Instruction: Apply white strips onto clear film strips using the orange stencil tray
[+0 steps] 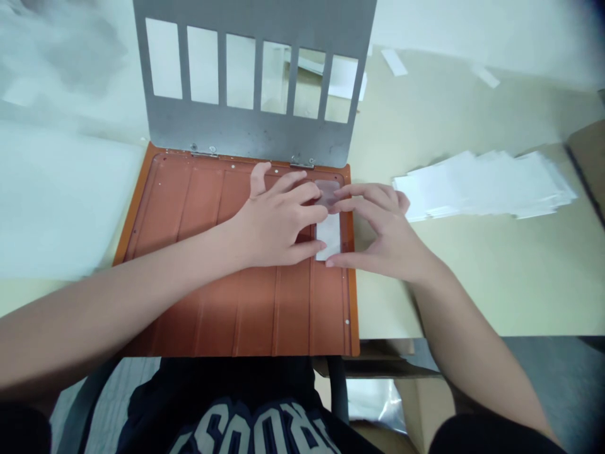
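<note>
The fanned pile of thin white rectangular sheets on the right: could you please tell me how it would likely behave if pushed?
The fanned pile of thin white rectangular sheets would probably spread or slide apart, since its edges lie staggered. It seems unlikely to roll or tip, lying low and flat.

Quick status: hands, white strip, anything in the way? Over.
Left hand and right hand at the white strip. Strip on orange board. Slotted metal lid raised, clear of both.
</note>
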Motion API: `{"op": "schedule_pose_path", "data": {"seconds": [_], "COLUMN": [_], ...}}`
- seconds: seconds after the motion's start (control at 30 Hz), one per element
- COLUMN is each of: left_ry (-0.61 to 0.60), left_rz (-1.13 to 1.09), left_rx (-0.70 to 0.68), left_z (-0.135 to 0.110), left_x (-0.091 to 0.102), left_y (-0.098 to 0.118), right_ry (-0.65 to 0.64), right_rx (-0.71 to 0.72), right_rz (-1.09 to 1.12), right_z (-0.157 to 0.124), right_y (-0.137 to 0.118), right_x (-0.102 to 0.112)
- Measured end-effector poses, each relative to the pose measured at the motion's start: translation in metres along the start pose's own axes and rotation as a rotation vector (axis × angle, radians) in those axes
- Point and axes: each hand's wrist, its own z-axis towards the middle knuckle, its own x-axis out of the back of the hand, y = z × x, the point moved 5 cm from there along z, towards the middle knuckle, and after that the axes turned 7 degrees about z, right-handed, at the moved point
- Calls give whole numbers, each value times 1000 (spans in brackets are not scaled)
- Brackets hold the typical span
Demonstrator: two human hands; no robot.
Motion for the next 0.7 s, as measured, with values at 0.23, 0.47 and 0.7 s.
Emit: {"op": "schedule_pose_path", "data": {"seconds": [0.23,0.47,0.7], "left_ry": [9,-9,-17], "left_rz": [14,5,-7], "left_rx": [3,7,17], "left_z": [0,0,1], "left_x": [-1,-1,0], "left_y": [1,1,1], "right_ry": [5,6,21], "right_rx": [-57,-102,-101], "right_rz": [-33,-14,-37], "right_z": [2,3,3], "right_y": [5,7,10], "right_x": [-3,-4,-6]}}
